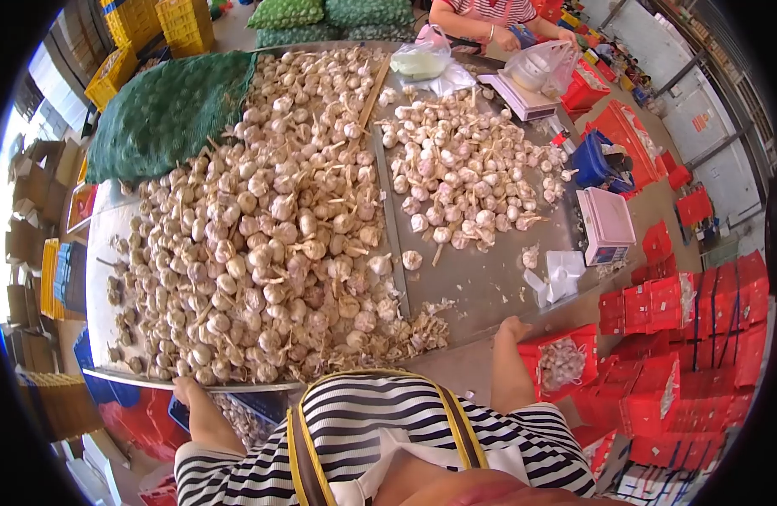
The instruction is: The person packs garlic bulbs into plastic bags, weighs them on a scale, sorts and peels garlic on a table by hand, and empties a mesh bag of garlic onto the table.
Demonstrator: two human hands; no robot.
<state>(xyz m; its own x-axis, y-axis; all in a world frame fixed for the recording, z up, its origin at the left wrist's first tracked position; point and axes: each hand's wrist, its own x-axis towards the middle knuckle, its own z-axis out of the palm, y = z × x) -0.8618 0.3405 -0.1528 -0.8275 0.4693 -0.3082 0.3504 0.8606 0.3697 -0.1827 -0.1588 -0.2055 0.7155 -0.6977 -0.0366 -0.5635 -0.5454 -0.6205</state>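
My left hand [184,390] is at the front edge of the metal table [431,295], beside the large heap of garlic bulbs [279,228]; its fingers are too small and partly hidden to read. Farther right, my right hand [513,327] is at the same front edge, below some white plastic bags [561,277]. Its fingers are foreshortened, and nothing shows in it. A smaller pile of cleaner garlic [469,169] lies right of a metal divider. Papery skins and stem scraps [405,337] are gathered near the front.
A green mesh sack of garlic [169,114] lies at the back left. Two scales, a pink one [606,221] and a bag-laden one [523,97], stand on the right. A co-worker [498,21] is across the table. Red boxes [658,379] crowd the right floor; a blue crate [237,409] stands below.
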